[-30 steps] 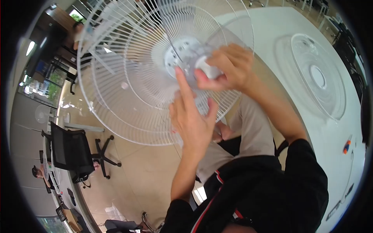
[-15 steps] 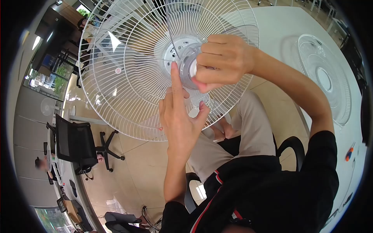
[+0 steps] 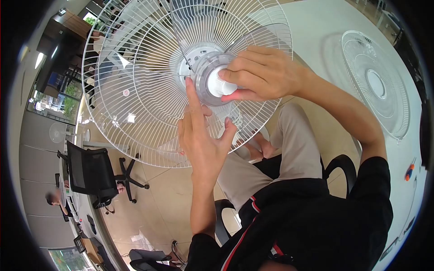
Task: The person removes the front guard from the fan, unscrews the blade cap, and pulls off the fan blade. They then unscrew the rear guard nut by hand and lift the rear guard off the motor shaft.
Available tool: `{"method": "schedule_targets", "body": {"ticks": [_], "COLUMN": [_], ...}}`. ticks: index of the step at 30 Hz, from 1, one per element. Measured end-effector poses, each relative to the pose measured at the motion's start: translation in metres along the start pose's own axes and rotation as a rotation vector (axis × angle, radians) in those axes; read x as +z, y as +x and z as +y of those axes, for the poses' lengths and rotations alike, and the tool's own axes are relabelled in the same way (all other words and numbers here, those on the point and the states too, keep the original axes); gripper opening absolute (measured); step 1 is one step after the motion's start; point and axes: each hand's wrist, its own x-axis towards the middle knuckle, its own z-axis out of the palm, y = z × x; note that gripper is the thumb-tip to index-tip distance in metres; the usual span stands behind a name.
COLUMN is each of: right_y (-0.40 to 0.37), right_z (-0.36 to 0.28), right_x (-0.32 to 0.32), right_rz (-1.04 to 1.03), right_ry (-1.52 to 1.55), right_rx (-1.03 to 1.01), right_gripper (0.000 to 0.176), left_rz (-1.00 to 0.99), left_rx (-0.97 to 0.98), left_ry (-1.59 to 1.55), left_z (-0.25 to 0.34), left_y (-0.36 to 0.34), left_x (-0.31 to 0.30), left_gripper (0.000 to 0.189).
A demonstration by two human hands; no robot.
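A white wire fan grille (image 3: 103, 119) stands in front of me, with clear fan blades (image 3: 156, 97) inside it. At the hub, the fingertips and thumb of my right hand (image 3: 266, 74) are closed around a white fan nut (image 3: 217, 85). My left hand (image 3: 201, 137) is just below the hub, its index finger stretched up to the clear blade hub and its thumb spread apart. The other left fingers are partly bent, with no object visible in them.
Another round fan grille (image 3: 350, 58) lies on the white table (image 3: 312, 27) at right. An orange-and-blue screwdriver (image 3: 409, 173) is near the table's right side. A black office chair (image 3: 92, 167) stands at left, and a person (image 3: 55, 197) sits beyond it.
The right hand has rotated at the hub, and more of the white nut shows between its fingers. Fan and both hands appear slightly further left in view; the left hand keeps its pose.
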Motion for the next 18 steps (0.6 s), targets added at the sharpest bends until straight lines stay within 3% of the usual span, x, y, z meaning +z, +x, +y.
{"method": "schedule_targets", "body": {"ticks": [7, 10, 13, 16, 18], "right_y": [-0.009, -0.007, -0.004, -0.019, -0.04], "right_z": [-0.018, -0.031, -0.062, -0.1, -0.107], "right_x": [0.01, 0.012, 0.011, 0.005, 0.009], "right_rz": [0.054, 0.111, 0.256, 0.364, 0.386], "right_ry": [0.017, -0.01, 0.083, 0.23, 0.166], "right_rx": [0.199, 0.34, 0.654, 1.173, 1.304], "right_gripper": [0.049, 0.037, 0.033, 0.029, 0.03], "left_rz": [0.058, 0.103, 0.06, 0.033, 0.016], "left_rx": [-0.03, -0.082, -0.089, 0.038, 0.082], "left_ry": [-0.01, -0.059, -0.066, -0.039, 0.045], "left_z": [0.004, 0.003, 0.002, -0.007, -0.008], "left_y": [-0.006, -0.009, -0.008, -0.003, -0.003], "left_x": [0.009, 0.019, 0.014, 0.003, -0.006], "left_gripper": [0.103, 0.104, 0.104, 0.103, 0.102]}}
